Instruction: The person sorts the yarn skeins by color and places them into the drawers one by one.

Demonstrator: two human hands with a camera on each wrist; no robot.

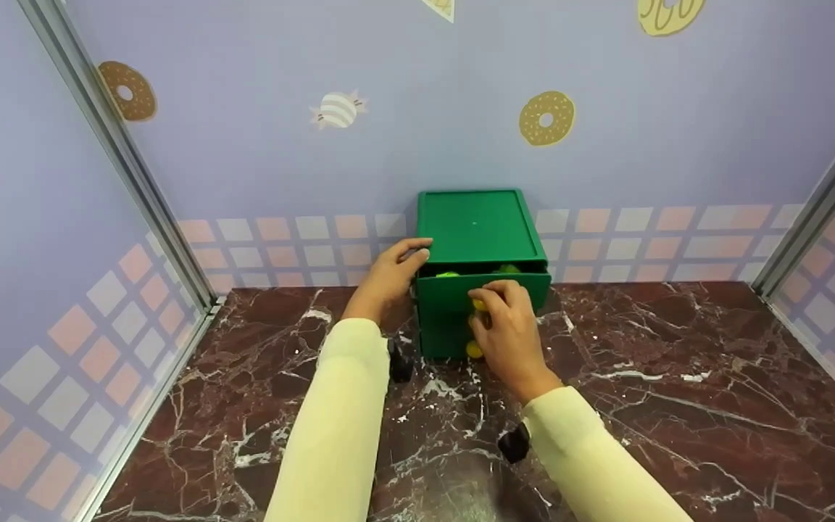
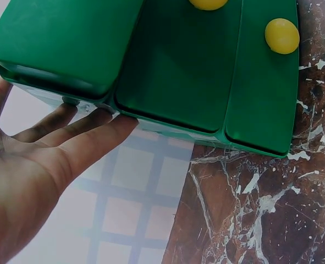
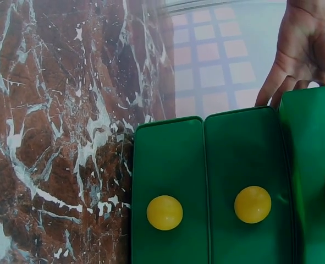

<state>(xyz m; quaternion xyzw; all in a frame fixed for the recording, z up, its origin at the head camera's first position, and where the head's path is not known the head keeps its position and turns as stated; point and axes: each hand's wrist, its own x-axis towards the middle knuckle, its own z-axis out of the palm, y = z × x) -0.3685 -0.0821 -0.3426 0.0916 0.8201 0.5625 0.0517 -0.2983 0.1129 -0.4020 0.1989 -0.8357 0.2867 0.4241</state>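
A green drawer box (image 1: 477, 226) with three stacked drawers stands against the back wall. Its top drawer (image 1: 441, 293) sticks out a little, and bright green things (image 1: 448, 275) show through the gap, too covered to identify. My right hand (image 1: 510, 335) pinches the round yellow knob (image 1: 478, 305) of that drawer. On the left side of the box rests my left hand (image 1: 387, 281), its fingers nearly straight along the side in the left wrist view. The right wrist view shows the middle drawer's yellow knob (image 3: 253, 204) and the bottom drawer's yellow knob (image 3: 164, 213); both lower drawers look flush.
The box stands on a dark red marbled tabletop (image 1: 678, 384). Behind it rises a purple wall (image 1: 417, 159) with printed sweets and tiles. Metal corner posts, including the left post (image 1: 149, 196), edge the space. A dark wrist device (image 1: 513, 443) sits beneath the right sleeve.
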